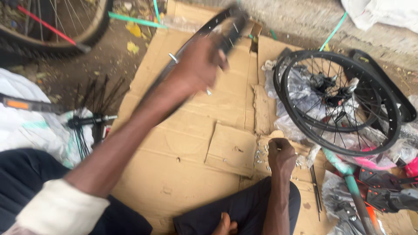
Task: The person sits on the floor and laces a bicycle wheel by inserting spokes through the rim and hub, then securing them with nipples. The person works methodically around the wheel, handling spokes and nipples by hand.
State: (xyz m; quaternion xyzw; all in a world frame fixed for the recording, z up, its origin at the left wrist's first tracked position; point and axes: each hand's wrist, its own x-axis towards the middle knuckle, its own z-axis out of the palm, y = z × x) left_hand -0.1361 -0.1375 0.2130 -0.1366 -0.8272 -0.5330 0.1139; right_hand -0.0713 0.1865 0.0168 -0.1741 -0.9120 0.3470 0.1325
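Fingers of my left hand are gripping the black rim while my right hand is pinching small nipples off the cardboard, best picked singly.

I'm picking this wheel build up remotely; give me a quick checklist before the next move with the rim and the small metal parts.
1. Left hand grips black rim: ok, though blurred.
2. Right hand at the small metal parts: ok.
3. Part pinched in right fingers: cannot tell.
4. Parts lie together on cardboard: ok.
5. Hub with spokes near left arm: ok.
6. Finished wheels apart from hands: ok.
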